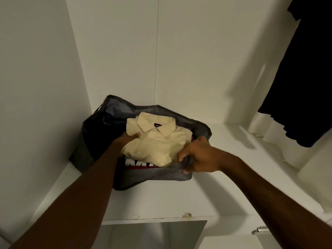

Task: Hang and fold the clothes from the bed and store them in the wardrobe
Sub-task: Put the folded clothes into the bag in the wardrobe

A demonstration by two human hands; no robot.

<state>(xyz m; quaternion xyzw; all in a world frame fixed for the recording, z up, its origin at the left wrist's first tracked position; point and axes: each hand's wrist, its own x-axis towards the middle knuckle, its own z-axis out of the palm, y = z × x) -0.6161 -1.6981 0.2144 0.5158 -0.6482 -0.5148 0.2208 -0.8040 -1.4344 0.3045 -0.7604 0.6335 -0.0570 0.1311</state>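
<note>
**Folded shirt goes into a bag on the wardrobe shelf**

The left hand (pixel 128 138) sits at the left edge of a folded pale yellow shirt (pixel 158 142), thumb on top near the collar and the rest of the fingers hidden under the cloth, so it holds the shirt by that side. The right hand (pixel 196 155) is clamped on the near rim of a grey fabric bag (pixel 161 175), fingers curled over the edge and bunching it, at about 4 o'clock from the shirt. The two hands are apart, one on each side of the shirt.

The shirt lies collar up at the top of the open bag, buttoned, with a small dark label inside the collar. Under its near edge, at 6 o'clock, shows a dark garment with white letters (pixel 139 162) and a strip of red cloth beside it; what these are in full cannot be told.

The bag stands on a white shelf (pixel 179 198) inside the wardrobe, pushed toward the left wall (pixel 36 87), its far rim rising at 12 o'clock against the back panel (pixel 197 60). At 2 o'clock from the bag a dark blue garment (pixel 296 87) hangs down at the right, with something white (pixel 265 126) below it. At 5 o'clock, near the lower edge, a metal handle (pixel 258 230) shows below the shelf front.
</note>
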